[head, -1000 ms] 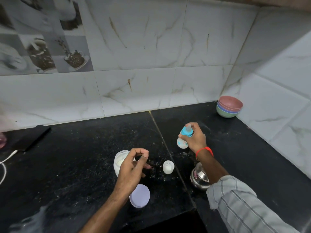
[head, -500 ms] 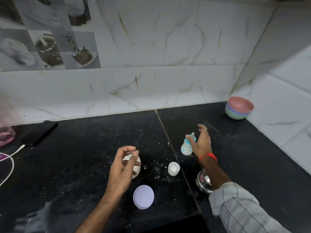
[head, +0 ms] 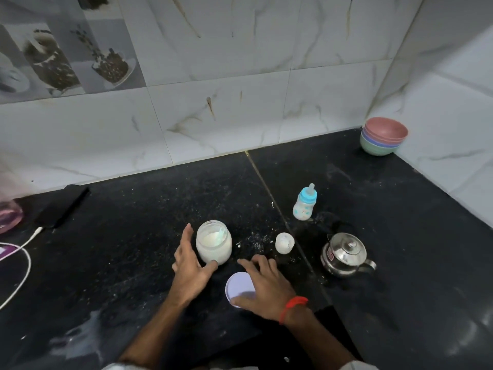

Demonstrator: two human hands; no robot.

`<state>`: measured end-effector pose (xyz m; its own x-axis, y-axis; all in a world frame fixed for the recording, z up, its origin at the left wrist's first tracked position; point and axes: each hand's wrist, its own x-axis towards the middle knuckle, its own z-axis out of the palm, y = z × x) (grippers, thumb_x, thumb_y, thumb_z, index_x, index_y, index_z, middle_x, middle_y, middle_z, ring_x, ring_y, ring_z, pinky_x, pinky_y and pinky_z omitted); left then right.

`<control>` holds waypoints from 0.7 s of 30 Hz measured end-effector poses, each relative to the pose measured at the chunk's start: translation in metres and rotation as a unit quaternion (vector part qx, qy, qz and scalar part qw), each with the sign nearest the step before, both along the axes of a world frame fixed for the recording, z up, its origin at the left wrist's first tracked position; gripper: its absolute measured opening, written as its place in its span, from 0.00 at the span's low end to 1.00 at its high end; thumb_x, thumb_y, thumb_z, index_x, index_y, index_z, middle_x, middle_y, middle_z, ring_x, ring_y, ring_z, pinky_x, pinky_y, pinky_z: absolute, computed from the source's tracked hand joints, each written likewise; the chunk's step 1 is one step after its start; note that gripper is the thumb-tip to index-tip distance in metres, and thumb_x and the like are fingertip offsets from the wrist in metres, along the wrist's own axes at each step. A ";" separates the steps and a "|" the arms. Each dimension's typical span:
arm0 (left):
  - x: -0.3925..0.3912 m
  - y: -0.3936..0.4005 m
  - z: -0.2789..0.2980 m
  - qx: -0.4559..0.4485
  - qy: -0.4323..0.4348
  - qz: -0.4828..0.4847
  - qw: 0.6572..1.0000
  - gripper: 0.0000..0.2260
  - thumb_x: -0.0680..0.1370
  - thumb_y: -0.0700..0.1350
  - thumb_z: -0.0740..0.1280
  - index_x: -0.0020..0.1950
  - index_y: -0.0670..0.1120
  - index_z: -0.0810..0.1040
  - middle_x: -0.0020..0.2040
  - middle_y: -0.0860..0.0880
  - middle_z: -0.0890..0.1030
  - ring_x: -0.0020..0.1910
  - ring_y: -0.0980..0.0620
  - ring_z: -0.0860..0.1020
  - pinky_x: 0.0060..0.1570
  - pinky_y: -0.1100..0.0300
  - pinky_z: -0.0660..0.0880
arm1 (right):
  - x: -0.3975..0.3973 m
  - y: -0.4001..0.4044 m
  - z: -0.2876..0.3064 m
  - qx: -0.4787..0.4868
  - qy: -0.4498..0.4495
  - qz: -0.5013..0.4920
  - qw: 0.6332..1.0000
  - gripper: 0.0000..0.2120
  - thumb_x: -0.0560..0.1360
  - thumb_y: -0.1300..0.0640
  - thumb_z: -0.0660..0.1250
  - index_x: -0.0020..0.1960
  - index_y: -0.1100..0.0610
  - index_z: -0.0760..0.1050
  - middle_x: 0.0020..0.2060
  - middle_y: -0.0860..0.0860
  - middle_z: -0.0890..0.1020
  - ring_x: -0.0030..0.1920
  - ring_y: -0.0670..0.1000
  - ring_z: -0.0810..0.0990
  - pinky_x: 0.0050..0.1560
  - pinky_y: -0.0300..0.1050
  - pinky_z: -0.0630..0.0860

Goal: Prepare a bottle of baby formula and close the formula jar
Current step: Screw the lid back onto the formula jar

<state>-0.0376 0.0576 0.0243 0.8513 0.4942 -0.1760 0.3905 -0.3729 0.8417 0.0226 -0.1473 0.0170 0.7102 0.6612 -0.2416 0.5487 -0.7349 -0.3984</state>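
Note:
An open glass formula jar (head: 213, 243) with white powder stands on the black counter (head: 133, 236). My left hand (head: 190, 265) is spread around its left and front side, thumb touching the base. The pale lilac jar lid (head: 238, 288) lies flat in front of the jar, and my right hand (head: 262, 285) rests over its right half, fingers spread. The baby bottle (head: 305, 202), blue collar and teat on, stands upright alone to the right of the counter seam. A small clear bottle cap (head: 284, 243) lies between jar and kettle.
A small steel kettle (head: 344, 255) stands right of the cap. Stacked coloured bowls (head: 384, 140) sit in the far right corner. At the left are a black phone (head: 62, 209), a white cable (head: 18, 252) and a pink container (head: 8, 214). Powder is spilled around the jar.
My right hand set the baby bottle down upright, let go and moved down onto the jar lid. My left hand dropped beside the jar.

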 end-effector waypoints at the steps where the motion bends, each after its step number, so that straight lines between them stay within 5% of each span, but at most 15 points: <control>1: 0.002 0.000 -0.004 -0.004 0.005 -0.010 1.000 0.52 0.67 0.52 0.73 0.84 0.57 0.45 0.84 0.54 0.57 0.81 0.44 0.55 0.77 0.38 0.49 | -0.004 0.004 -0.003 -0.018 -0.003 0.007 1.000 0.44 0.71 0.31 0.68 0.81 0.43 0.55 0.72 0.50 0.62 0.69 0.56 0.64 0.68 0.52 0.67; 6: 0.012 0.002 -0.015 -0.005 0.009 -0.008 1.000 0.54 0.67 0.57 0.82 0.82 0.61 0.49 0.80 0.51 0.64 0.80 0.44 0.57 0.77 0.37 0.52 | -0.014 0.014 -0.016 -0.047 -0.031 0.031 0.998 0.38 0.73 0.39 0.66 0.80 0.41 0.57 0.69 0.52 0.65 0.66 0.58 0.67 0.65 0.55 0.68; 9: 0.018 0.004 -0.014 0.008 -0.013 -0.004 1.000 0.50 0.63 0.61 0.82 0.79 0.61 0.59 0.75 0.54 0.71 0.77 0.46 0.64 0.76 0.37 0.58 | -0.016 0.010 -0.008 0.096 0.044 -0.050 0.993 0.35 0.70 0.41 0.64 0.77 0.34 0.62 0.63 0.49 0.66 0.62 0.54 0.68 0.69 0.48 0.69; 12: 0.020 0.006 -0.014 0.012 -0.044 -0.005 0.999 0.46 0.59 0.67 0.79 0.73 0.64 0.64 0.69 0.60 0.76 0.72 0.51 0.72 0.73 0.37 0.66 | -0.012 0.003 0.011 0.317 0.149 -0.187 0.918 0.29 0.69 0.44 0.72 0.68 0.33 0.71 0.63 0.44 0.70 0.63 0.46 0.75 0.67 0.42 0.74; 15: 0.018 0.002 -0.011 0.005 -0.096 -0.025 0.995 0.43 0.62 0.62 0.83 0.72 0.65 0.66 0.68 0.62 0.77 0.69 0.55 0.76 0.71 0.41 0.73 | -0.002 0.002 0.031 0.481 0.175 -0.243 0.824 0.26 0.71 0.61 0.80 0.61 0.46 0.71 0.55 0.37 0.80 0.56 0.46 0.83 0.57 0.43 0.80; 17: 0.017 -0.004 -0.004 0.010 -0.134 -0.049 0.990 0.42 0.63 0.57 0.84 0.72 0.63 0.68 0.68 0.60 0.75 0.69 0.55 0.76 0.68 0.44 0.76 | 0.005 0.003 0.044 0.548 0.168 -0.247 0.782 0.24 0.70 0.62 0.80 0.56 0.52 0.69 0.54 0.41 0.82 0.58 0.49 0.84 0.58 0.46 0.80; 21: 0.017 -0.019 0.018 0.042 -0.188 -0.117 0.974 0.43 0.64 0.50 0.85 0.74 0.56 0.68 0.70 0.58 0.71 0.71 0.56 0.72 0.67 0.54 0.76 | 0.011 -0.002 0.066 0.570 0.121 -0.205 0.787 0.20 0.69 0.52 0.79 0.48 0.57 0.69 0.61 0.52 0.82 0.67 0.54 0.80 0.65 0.58 0.78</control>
